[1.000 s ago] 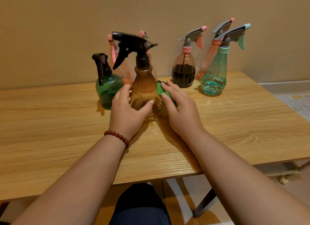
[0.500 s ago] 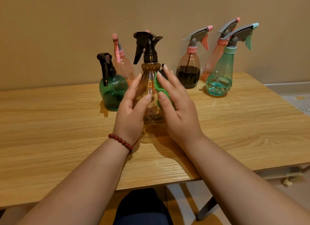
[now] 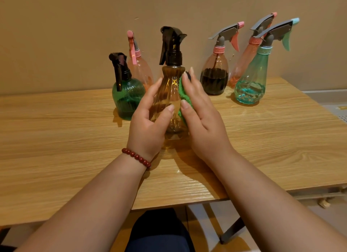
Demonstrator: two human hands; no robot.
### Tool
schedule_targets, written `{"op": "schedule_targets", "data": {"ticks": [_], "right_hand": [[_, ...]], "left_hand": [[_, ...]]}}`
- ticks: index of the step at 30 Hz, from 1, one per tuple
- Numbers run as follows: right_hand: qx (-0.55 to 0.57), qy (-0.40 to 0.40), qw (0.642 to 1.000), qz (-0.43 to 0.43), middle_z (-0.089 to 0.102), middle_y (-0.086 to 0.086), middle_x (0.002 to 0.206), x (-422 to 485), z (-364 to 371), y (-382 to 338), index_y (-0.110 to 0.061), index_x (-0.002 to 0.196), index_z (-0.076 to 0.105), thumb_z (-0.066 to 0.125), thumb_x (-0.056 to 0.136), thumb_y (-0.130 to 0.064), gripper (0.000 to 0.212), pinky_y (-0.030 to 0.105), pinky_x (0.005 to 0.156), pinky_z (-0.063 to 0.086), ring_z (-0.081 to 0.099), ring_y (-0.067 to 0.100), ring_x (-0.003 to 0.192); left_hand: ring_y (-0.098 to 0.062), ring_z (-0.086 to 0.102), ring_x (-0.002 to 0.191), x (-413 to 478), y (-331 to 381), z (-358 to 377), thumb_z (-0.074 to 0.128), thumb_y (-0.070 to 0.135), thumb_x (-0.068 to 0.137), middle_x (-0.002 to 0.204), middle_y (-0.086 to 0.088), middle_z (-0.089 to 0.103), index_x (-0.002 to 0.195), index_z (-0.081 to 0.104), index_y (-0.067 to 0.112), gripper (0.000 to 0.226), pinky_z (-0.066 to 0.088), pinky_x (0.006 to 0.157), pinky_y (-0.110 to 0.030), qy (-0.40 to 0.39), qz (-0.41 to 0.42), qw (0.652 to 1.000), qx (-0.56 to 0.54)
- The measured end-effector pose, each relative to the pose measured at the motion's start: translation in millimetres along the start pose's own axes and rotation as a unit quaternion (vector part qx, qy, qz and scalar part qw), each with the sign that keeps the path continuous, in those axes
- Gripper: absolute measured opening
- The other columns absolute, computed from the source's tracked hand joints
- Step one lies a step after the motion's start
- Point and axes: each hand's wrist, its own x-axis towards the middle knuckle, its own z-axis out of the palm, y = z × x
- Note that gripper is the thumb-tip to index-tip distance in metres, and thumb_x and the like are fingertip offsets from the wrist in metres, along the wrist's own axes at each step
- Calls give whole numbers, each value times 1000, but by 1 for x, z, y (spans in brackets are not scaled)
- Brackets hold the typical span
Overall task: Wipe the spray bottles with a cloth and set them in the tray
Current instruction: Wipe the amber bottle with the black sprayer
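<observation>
The left hand (image 3: 148, 124) is gripping the amber spray bottle (image 3: 169, 93) at the centre of the frame, its grip closing round the belly from the left: the thumb is lying across the front and the fingers are reaching up and behind the far side. The right hand (image 3: 204, 124) is pressing a green cloth (image 3: 185, 95) against the bottle's right flank with its grip fairly wide, the fingers lying nearly straight along the shoulder and the thumb tip resting on the cloth's near edge. The cloth is looking nubbly and soft, and only its scalloped edge is showing past the palm. The bottle is clear amber plastic, pear-shaped and fluted lengthwise, and is carrying a glossy black trigger head. It is standing upright just above centre, casting an amber glow on the wood-grain surface (image 3: 56, 139); whether its base is touching the surface I cannot tell. Just left of it a squat, ribbed green bottle (image 3: 127, 97) with a black trigger is standing, and a pale pink bottle (image 3: 139, 69) is rising behind that. In the upper right, a clear bottle holding dark liquid (image 3: 214, 77), a leaning pink one (image 3: 242, 69) and a faceted teal bottle (image 3: 251, 80) are standing grouped by the wall. A red bead bracelet (image 3: 137, 157) is circling the left wrist.
</observation>
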Motion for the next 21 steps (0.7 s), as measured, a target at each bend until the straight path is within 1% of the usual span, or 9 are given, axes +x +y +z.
{"op": "schedule_targets", "data": {"ticks": [1, 3, 5, 8, 10, 13, 15, 18, 21], "right_hand": [[-7, 5, 1000, -10, 12, -4, 161, 2, -2, -2, -20, 151, 22, 35, 102, -24, 51, 7, 112, 8, 5, 0, 146], [-13, 20, 1000, -14, 5, 0, 162, 11, -6, -8, -17, 153, 16, 33, 103, -24, 53, 2, 108, 5, 0, -4, 143], [-16, 23, 1000, -8, 1, 1, 162, 22, -8, -13, -18, 153, 11, 32, 104, -25, 54, -4, 102, 3, -1, -9, 137], [-28, 5, 1000, -13, 1, 0, 162, 21, -7, -14, -20, 154, 9, 32, 105, -25, 54, -6, 99, 3, -3, -13, 135], [-27, -10, 999, -14, 0, -1, 162, 10, -6, -10, -21, 153, 9, 32, 104, -26, 55, -3, 102, 4, -5, -14, 136], [-40, -50, 998, -3, -4, -8, 162, -7, -8, -2, -27, 153, 9, 30, 102, -32, 55, 8, 113, 3, -7, -5, 144], [-42, -66, 997, 6, -6, -11, 161, -11, -12, 0, -29, 152, 8, 29, 102, -34, 55, 9, 114, 1, -7, -2, 145], [-45, -71, 996, 3, -7, -9, 161, 0, -17, -6, -28, 153, 6, 29, 102, -33, 56, 4, 110, -1, -9, -1, 145], [-33, -52, 998, 6, -6, -3, 162, 15, -15, -15, -24, 153, 5, 31, 104, -29, 56, -7, 98, -1, -8, -12, 135]], "left_hand": [[-10, 48, 130, -1, 0, 1, 55, 33, 84, 142, -1, 50, 145, 39, 16, 65, 44, 106, -36, -5, 5, 1000, 3], [-11, 46, 132, -2, 1, 3, 55, 34, 84, 144, -2, 48, 145, 39, 14, 66, 41, 109, -42, -20, 20, 999, 21], [-10, 45, 133, -3, 2, 4, 54, 34, 84, 144, -1, 47, 146, 38, 14, 67, 40, 110, -42, -22, 23, 999, 25], [-9, 45, 133, -5, 2, 3, 53, 36, 84, 145, 0, 46, 146, 37, 17, 67, 40, 109, -41, -18, 17, 999, 26], [-6, 46, 131, -6, 2, 2, 52, 36, 84, 144, 2, 47, 145, 38, 19, 66, 41, 109, -35, -20, 17, 999, 32], [-5, 48, 129, -6, 3, 3, 52, 37, 83, 142, 2, 49, 145, 39, 18, 66, 42, 106, -29, -18, 6, 1000, 25], [-5, 47, 129, -5, 3, 4, 52, 38, 83, 142, 3, 49, 145, 39, 20, 66, 42, 106, -27, -16, 3, 999, 29], [-3, 47, 128, -6, 4, 6, 51, 38, 84, 142, 4, 49, 146, 39, 20, 66, 42, 103, -22, -11, 4, 1000, 28], [-5, 46, 130, -7, 4, 7, 51, 37, 83, 143, 2, 47, 146, 38, 20, 66, 42, 107, -29, -5, 4, 1000, 26]]}}
